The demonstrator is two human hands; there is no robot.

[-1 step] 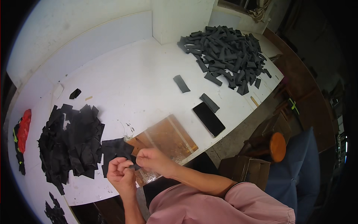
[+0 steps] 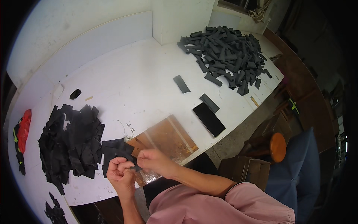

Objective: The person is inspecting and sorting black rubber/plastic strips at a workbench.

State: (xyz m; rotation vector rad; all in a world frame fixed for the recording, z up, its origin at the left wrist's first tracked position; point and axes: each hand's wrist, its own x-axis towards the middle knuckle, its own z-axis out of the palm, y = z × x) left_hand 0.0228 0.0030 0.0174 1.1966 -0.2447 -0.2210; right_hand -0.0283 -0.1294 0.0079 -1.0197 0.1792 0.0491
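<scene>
Low in the frame, the left hand (image 2: 120,172) is clenched and the right hand (image 2: 154,161) pinches a small black piece (image 2: 133,168) held between them, just over the near edge of the white table (image 2: 141,82). Two heaps of cut pieces lie there: a black heap (image 2: 71,143) at left, a grey heap (image 2: 225,50) at upper right. Two loose grey strips (image 2: 181,84) sit mid-table beside one black phone (image 2: 209,119). One brown board (image 2: 169,138) lies by the hands.
</scene>
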